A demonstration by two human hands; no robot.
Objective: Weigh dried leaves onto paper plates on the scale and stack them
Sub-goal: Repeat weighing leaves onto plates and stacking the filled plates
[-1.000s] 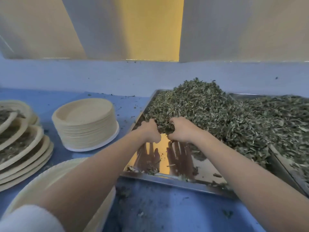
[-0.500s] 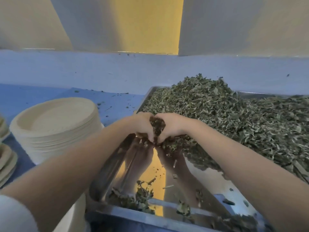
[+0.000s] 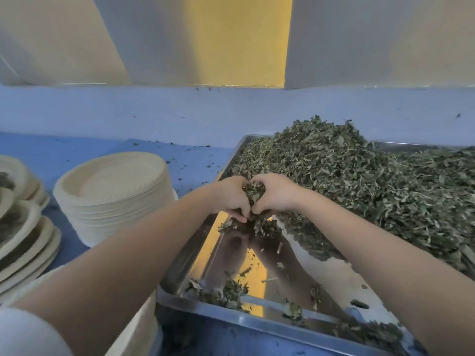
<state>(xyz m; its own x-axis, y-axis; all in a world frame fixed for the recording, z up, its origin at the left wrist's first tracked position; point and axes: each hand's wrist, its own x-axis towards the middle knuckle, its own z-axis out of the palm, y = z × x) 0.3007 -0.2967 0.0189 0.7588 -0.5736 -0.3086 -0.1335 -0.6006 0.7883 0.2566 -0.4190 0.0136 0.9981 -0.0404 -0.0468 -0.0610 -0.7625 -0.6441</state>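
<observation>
Left hand and right hand together clutch a clump of dried leaves, seemingly above the tray.

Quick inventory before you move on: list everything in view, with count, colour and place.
metal tray: one, shiny steel, centre-right on the table.
dried leaves: one big pile, dull green, heaped in the far and right part of the tray; loose bits on its bare floor.
empty paper plates: one stack, cream, left of the tray.
filled plates: one overlapping stack, cream with dark leaves, far left edge.
near plate: cream, bottom left under the left arm; count unclear.
table: one, blue, scattered crumbs.
left hand: grips a clump of leaves.
right hand: grips the same clump.
</observation>
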